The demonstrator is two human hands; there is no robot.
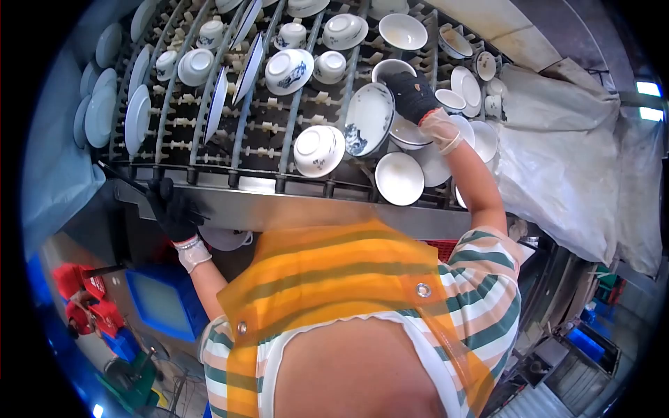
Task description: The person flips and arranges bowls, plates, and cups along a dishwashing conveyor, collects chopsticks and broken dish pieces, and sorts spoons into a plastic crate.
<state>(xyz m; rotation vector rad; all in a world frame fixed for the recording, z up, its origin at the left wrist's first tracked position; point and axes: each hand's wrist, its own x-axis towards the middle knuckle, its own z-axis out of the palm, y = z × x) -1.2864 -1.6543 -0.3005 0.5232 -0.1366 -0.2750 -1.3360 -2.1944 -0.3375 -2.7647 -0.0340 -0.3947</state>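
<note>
My right hand (410, 96), in a dark glove with a clear cuff, reaches over the crockery. Its fingers are at the rim of a white bowl (394, 68), beside an oval blue-patterned dish (370, 120). Below them lie a round white bowl (399, 179) and an upturned patterned bowl (319, 151). My left hand (172, 211), also in a dark glove, is at the front metal edge at the left; whether it holds anything is unclear. The dishes stand on a rack (261, 151) with metal bars and pale pegs.
White plates (101, 117) stand upright along the rack's left side. A clear plastic sheet (557, 174) hangs at the right. Below left are a blue bin (165, 301) and red containers (104, 317). Metal boxes (550, 352) stand at lower right.
</note>
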